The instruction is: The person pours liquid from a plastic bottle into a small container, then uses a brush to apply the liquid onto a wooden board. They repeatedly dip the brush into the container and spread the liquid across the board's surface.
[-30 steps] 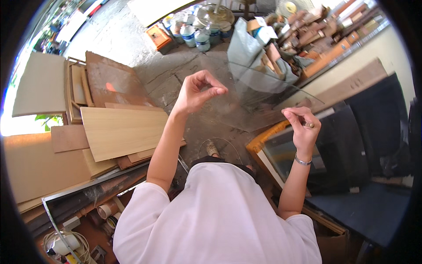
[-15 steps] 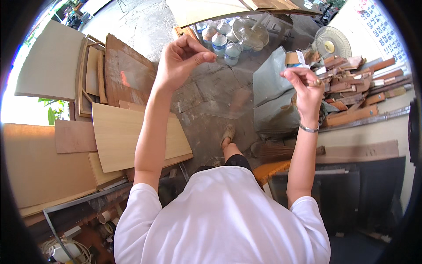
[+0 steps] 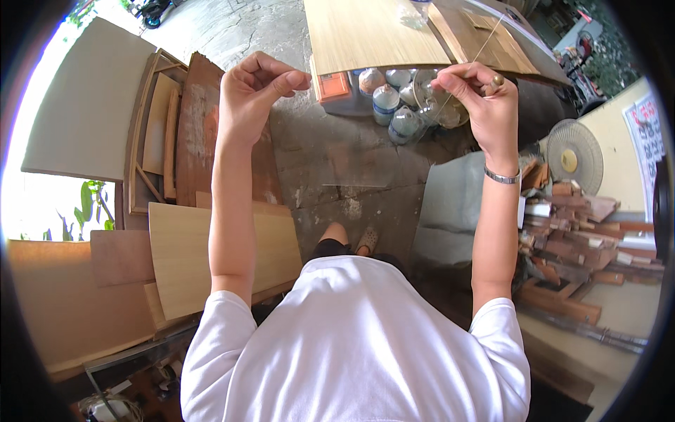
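Observation:
My left hand [image 3: 254,95] is raised in front of me, thumb and forefinger pinched together. Level with it to the right, my right hand [image 3: 485,98] pinches in the same way, with a ring on one finger and a metal watch band [image 3: 502,176] at the wrist. A thin pale line [image 3: 494,32] runs past the right fingers; whether it is a thread or an edge is unclear. Between and below the hands is a faint see-through patch with a straight lower edge [image 3: 355,186]. What either pinch holds cannot be made out.
Ahead stands a wood-topped table [image 3: 380,35], with capped plastic bottles [image 3: 404,123] and an orange box [image 3: 335,86] beneath. Boards [image 3: 225,246] lean at left. A grey-covered stack [image 3: 453,204], wood offcuts [image 3: 576,239] and a fan [image 3: 573,156] are at right.
My view has shifted forward, so the table and bottles sit nearer and lower. The hands are farther apart in the picture, both still pinched. A second leg now shows below.

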Available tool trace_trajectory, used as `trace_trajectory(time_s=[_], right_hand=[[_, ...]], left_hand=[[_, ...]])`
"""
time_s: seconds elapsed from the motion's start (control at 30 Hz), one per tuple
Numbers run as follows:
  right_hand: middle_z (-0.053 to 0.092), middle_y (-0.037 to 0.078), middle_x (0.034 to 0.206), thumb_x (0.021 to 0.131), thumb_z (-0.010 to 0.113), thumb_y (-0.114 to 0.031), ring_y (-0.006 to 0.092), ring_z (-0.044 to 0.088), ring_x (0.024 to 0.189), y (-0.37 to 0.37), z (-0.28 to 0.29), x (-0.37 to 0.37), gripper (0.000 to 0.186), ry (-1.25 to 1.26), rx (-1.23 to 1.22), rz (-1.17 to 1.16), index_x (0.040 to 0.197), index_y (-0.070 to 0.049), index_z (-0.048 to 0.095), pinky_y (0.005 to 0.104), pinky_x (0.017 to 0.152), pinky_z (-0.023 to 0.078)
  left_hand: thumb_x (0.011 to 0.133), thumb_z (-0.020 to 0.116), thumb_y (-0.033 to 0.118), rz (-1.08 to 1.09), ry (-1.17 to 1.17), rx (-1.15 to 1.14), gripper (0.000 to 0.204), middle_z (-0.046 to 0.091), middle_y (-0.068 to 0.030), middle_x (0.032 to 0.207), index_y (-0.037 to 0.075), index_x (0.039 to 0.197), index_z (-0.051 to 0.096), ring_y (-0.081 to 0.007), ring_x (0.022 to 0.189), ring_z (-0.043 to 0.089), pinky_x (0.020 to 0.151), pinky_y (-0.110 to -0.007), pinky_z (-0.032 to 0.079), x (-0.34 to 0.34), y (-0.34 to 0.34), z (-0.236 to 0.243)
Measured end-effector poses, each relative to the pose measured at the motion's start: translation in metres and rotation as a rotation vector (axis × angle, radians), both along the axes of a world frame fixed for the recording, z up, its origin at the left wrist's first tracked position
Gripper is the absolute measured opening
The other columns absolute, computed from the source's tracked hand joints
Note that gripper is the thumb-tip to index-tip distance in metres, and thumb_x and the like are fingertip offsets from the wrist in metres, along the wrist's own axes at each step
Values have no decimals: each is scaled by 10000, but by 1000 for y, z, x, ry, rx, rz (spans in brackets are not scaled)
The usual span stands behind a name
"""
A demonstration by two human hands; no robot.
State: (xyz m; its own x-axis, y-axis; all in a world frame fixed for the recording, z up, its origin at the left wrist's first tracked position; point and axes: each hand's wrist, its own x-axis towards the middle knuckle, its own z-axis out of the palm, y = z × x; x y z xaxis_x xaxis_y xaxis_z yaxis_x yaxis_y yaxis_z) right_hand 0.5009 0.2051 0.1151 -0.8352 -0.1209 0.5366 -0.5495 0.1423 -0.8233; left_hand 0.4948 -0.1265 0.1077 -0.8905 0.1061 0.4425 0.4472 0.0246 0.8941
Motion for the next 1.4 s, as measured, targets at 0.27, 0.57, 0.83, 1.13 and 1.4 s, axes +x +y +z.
trace_trajectory(time_s=[0.27, 0.57, 0.83, 1.13, 1.4], right_hand=[[747, 70, 849, 907, 751, -120, 139, 727, 842, -2, 13, -186, 132, 97, 56, 69, 912, 13, 745, 246, 774, 555], [747, 76, 857, 900, 761, -140, 146, 722, 821, -16, 7, -378, 139, 54, 105, 46, 935, -6, 759, 262, 810, 561], [753, 76, 887, 922, 739, -189, 159, 727, 867, -18, 10, -513, 192, 69, 136, 84, 999, -13, 755, 281, 870, 556], [754, 73, 876, 902, 763, -226, 156, 729, 885, -14, -15, -675, 214, -75, 193, 93, 983, -28, 766, 272, 888, 542], [746, 57, 818, 873, 800, -211, 148, 718, 820, -28, -110, -860, 177, -317, 147, 145, 810, -63, 728, 302, 956, 456]], left_hand=[[897, 751, 64, 57, 122, 13, 101, 761, -112, 877, 0, 913, 675, -160, 826, 741, 755, -275, 587, -160, -2, 0], [901, 762, 116, 34, 77, 23, 116, 763, -110, 882, 35, 917, 681, -168, 837, 748, 739, -276, 581, -359, -21, -19], [906, 763, 140, 38, 99, -4, 123, 765, -116, 900, 52, 922, 678, -177, 847, 749, 728, -283, 578, -493, -35, -18], [915, 757, 195, 64, -45, -9, 181, 764, -102, 950, 45, 983, 681, -171, 869, 750, 739, -276, 566, -630, -41, -43], [865, 811, 273, 161, -352, -49, 229, 744, -26, 931, 86, 960, 720, -138, 892, 697, 843, -318, 499, -788, -36, -116]])
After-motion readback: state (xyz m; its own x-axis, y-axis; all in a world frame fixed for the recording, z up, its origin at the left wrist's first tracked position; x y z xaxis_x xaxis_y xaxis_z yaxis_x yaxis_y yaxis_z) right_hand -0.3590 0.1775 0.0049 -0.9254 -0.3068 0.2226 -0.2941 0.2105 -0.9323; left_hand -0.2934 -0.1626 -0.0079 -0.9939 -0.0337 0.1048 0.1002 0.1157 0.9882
